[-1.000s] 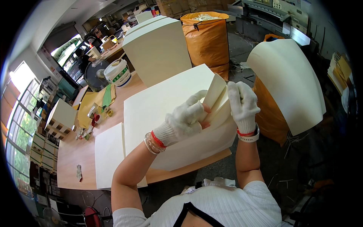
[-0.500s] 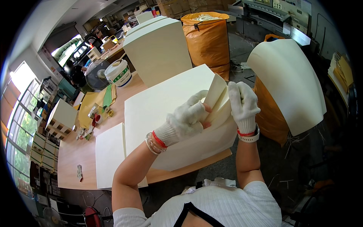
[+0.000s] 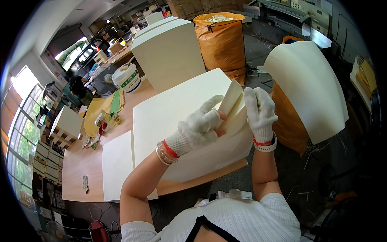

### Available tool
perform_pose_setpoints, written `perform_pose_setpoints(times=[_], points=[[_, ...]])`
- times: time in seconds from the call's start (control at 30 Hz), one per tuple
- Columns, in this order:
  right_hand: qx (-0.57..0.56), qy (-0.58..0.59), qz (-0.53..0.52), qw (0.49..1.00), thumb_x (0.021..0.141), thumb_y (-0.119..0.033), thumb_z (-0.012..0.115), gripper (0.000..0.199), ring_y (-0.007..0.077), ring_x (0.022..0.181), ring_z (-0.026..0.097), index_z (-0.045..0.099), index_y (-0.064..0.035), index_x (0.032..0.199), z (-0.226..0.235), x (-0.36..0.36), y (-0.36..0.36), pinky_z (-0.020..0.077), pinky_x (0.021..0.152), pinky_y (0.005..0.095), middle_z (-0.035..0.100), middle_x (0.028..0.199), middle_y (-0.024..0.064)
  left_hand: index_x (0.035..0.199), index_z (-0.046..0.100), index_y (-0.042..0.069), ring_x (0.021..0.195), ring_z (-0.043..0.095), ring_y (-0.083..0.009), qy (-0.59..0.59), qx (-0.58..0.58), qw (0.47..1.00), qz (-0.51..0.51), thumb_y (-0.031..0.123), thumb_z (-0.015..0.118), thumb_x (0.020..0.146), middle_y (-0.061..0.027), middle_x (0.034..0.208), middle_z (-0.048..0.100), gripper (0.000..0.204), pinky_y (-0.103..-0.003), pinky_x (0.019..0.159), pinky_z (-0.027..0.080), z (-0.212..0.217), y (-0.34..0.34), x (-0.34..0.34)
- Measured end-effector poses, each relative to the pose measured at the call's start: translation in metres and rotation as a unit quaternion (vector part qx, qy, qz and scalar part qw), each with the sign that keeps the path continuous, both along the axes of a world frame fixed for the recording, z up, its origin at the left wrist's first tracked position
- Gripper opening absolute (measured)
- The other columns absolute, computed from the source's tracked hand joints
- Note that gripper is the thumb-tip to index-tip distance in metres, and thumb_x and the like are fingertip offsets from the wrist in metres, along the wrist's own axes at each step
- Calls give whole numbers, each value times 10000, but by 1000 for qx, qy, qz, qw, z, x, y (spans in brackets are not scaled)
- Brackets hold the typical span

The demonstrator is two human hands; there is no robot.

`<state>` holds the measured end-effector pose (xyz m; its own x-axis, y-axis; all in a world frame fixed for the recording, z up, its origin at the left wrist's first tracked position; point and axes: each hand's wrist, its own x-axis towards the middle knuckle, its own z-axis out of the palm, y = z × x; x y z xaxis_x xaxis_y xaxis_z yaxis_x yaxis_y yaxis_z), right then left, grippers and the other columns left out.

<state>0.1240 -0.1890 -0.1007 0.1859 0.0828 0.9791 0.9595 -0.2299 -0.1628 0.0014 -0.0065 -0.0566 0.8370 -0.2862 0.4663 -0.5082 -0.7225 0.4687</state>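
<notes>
A stack of large cream-white paper sheets [image 3: 173, 97] lies in front of me. Its right corner is bent up into a curled flap [image 3: 232, 97]. My left hand [image 3: 198, 126], in a white knitted glove with bare fingertips showing, is closed round the flap's left side. On the flap's right edge, my gloved right hand [image 3: 260, 109] has its fingers pressed together, pinching the sheets. How many sheets each hand holds is hidden. A lower white stack [image 3: 117, 165] lies to the left, partly behind my left forearm.
Behind the sheets stands a tall paper stack [image 3: 167, 56], with a white bucket [image 3: 127, 78] and fan [image 3: 104, 78] beside it. Tapes and small tools [image 3: 102, 125] lie on the wooden table [image 3: 80, 173]. Orange sacks [image 3: 221, 48] stand beyond; a large curved sheet [image 3: 308, 88] covers one at right.
The flap's tip has shifted slightly right and down between my hands, which have barely moved. In the left background, a person has moved and the fan's head has turned a little.
</notes>
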Motion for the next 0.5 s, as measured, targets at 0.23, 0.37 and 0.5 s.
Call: perform_pose_setpoints(times=[0.23, 0.37, 0.5], points=[[2, 14, 15, 1000, 895, 35, 616, 179, 258, 614, 475, 651, 3, 1068, 0, -2, -2, 412, 554, 360, 447, 722, 95, 989, 648, 48, 1143, 633, -397, -31, -4, 999, 11, 23, 762, 772, -273, 1431, 492, 247, -391, 883, 546, -1, -1, 0], [5, 8, 15, 1000, 904, 22, 616, 144, 260, 617, 482, 656, 3, 1041, 6, -6, -1, 403, 555, 369, 451, 716, 90, 1064, 660, 51, 955, 659, -278, -11, 16, 999, -38, 10, 712, 794, -182, 1101, 648, 278, -330, 815, 519, 1, 5, 2], [31, 4, 4, 999, 905, 20, 623, 134, 260, 620, 494, 651, 9, 1036, 3, -3, 2, 395, 547, 375, 460, 711, 88, 1045, 656, 47, 952, 653, -267, 20, 1, 998, -57, 15, 725, 790, -157, 1093, 651, 267, -328, 814, 518, 3, 5, 3]])
